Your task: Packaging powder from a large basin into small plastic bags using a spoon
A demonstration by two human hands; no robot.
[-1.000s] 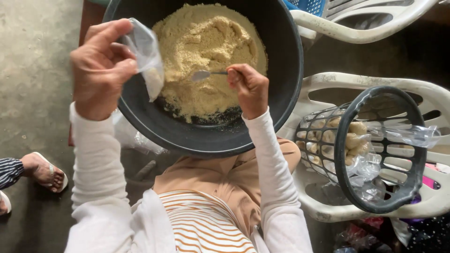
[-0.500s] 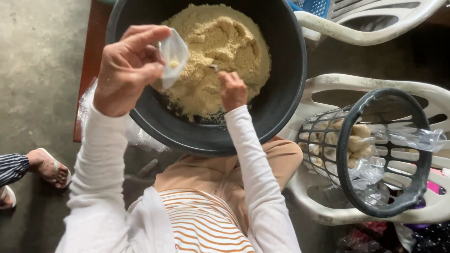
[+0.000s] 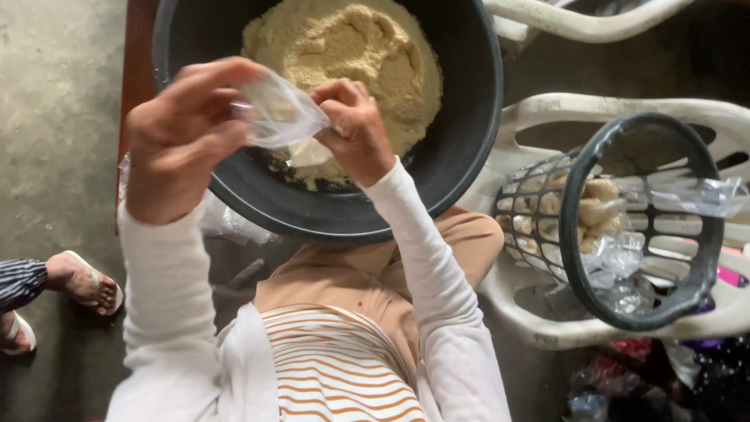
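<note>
A big black basin (image 3: 461, 148) sits in front of me, heaped with pale yellow crumbly powder (image 3: 351, 55). Above its near rim my left hand (image 3: 183, 133) holds up a small clear plastic bag (image 3: 277, 113) by its mouth. My right hand (image 3: 355, 129) is closed against the bag's right side, and a spoon (image 3: 308, 152) pokes out below it toward the bag. Both arms wear white sleeves.
On a white plastic chair (image 3: 547, 312) at right lies a black mesh basket (image 3: 641, 223) on its side, with several filled clear bags inside. Another person's sandalled foot (image 3: 82, 281) rests on the concrete floor at lower left. A second white chair (image 3: 578, 19) stands behind.
My right hand lifted the spoon out of the powder and came up to the bag. My left hand brought the bag down and toward the middle to meet it.
</note>
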